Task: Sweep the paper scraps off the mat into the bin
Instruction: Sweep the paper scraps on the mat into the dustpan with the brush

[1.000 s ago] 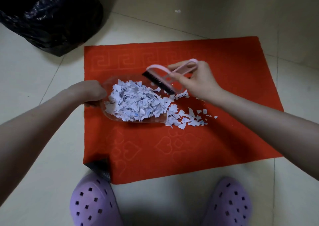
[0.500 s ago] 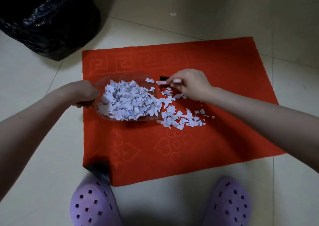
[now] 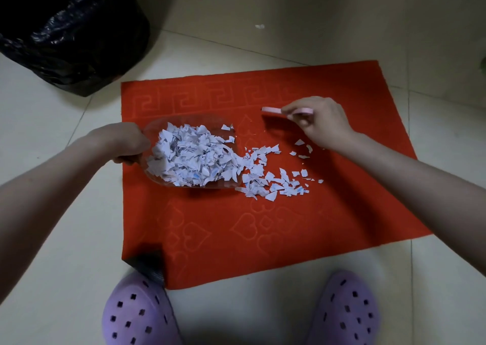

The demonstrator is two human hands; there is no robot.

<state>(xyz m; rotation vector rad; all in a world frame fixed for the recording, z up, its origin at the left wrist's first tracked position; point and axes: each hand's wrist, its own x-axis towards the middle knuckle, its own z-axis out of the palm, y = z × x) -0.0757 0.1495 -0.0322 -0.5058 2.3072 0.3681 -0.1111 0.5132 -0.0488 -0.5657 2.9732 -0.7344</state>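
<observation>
Gripping the back end of the clear dustpan (image 3: 184,120), the left hand (image 3: 123,142) is curled tight round it. The pan sits on the red mat (image 3: 289,226), heaped with paper scraps (image 3: 194,157). The right hand (image 3: 318,123) pinches the pink brush (image 3: 271,110) in curled fingers near the mat's far border. More loose bits (image 3: 273,184) lie scattered right at the pan's mouth, and the black-bagged bin (image 3: 71,36) stands on the floor off the far-left corner

Red mat (image 3: 328,86) (embossed key border, hearts), white blue-flecked paper scraps (image 3: 194,157), pink brush (image 3: 273,110), black bin (image 3: 71,34), purple clogs (image 3: 139,315)
</observation>
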